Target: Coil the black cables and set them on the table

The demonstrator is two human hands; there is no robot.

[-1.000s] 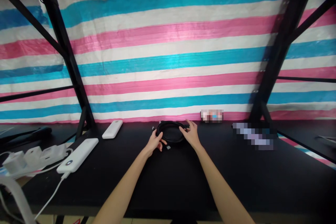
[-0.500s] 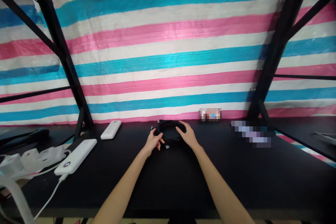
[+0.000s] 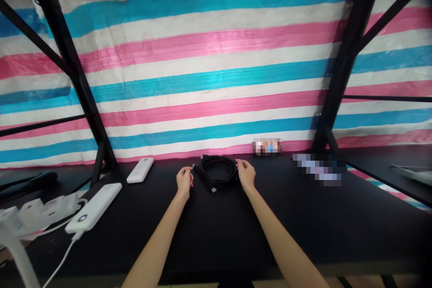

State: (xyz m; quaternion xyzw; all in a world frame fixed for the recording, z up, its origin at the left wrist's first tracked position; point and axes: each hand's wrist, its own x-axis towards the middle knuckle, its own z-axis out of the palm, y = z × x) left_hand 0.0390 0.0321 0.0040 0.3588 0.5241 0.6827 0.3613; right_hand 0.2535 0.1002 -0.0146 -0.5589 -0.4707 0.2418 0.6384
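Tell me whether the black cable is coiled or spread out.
Coiled: the black cable lies in round, overlapping loops on the table, with a plug at its near side.

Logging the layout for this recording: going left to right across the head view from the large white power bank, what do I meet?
Large white power bank, smaller white power bank, left hand, coiled black cable, right hand, small pixelated item, larger pixelated item.

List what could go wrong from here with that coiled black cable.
The coiled black cable shows no visible tie and might loosen between the left hand and right hand.
Its silver rectangular plug sticks out in front and could snag.
A tug on the thin white cord might drag the oblong white power bank it joins.
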